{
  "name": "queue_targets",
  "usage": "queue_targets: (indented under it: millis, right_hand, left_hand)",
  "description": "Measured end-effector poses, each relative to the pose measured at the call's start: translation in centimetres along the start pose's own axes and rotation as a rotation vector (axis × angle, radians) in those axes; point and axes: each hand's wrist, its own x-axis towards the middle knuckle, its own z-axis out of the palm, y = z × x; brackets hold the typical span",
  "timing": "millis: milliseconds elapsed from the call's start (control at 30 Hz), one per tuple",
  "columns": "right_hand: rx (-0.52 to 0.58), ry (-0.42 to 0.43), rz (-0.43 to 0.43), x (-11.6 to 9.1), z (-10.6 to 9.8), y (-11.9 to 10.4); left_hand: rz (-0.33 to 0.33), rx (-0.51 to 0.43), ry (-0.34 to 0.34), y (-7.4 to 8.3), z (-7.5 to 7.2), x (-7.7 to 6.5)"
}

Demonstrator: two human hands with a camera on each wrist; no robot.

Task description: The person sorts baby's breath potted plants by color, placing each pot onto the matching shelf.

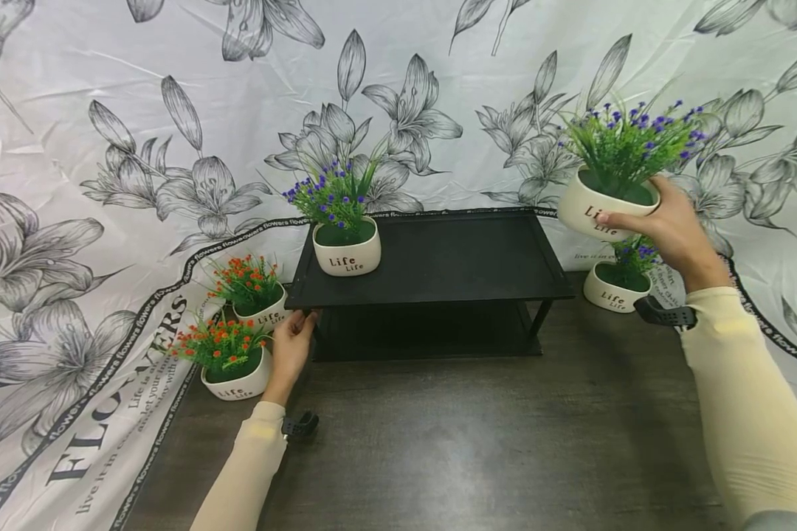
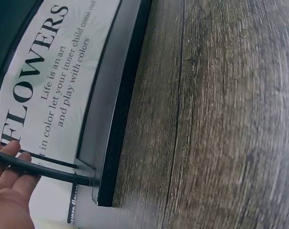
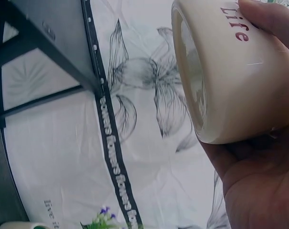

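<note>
My right hand (image 1: 680, 228) grips a white oval flower pot (image 1: 604, 206) with purple artificial flowers, thumb across its "Life" lettering. It is held in the air at the right, apart from the black two-tier shelf (image 1: 458, 258). In the right wrist view the pot's base (image 3: 194, 71) shows, tilted. My left hand (image 1: 291, 350) is at the shelf's front left corner, fingers and thumb curled round its thin leg (image 2: 44, 170). Another purple-flowered pot (image 1: 347, 254) stands on the left of the shelf's top.
A third purple-flowered pot (image 1: 614, 287) stands on the table right of the shelf, below the held one. Left of the shelf are two orange-flowered pots, one in front (image 1: 239, 376) and one behind (image 1: 266, 306). A flower-printed cloth (image 1: 192, 44) hangs behind the dark wood table (image 1: 438, 442).
</note>
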Motion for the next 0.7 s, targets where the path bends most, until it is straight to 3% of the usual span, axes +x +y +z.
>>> queue_targets:
  millis: [400, 700]
  right_hand:
    - [0.011, 0.004, -0.115, 0.9, 2.6, -2.8]
    - [-0.028, -0.056, -0.154, 1.2, 4.7, -5.2]
  left_hand:
    - [0.008, -0.002, -0.002, 0.0, -0.2, -0.1]
    - [-0.031, 0.019, -0.031, 2.6, -0.1, -0.8]
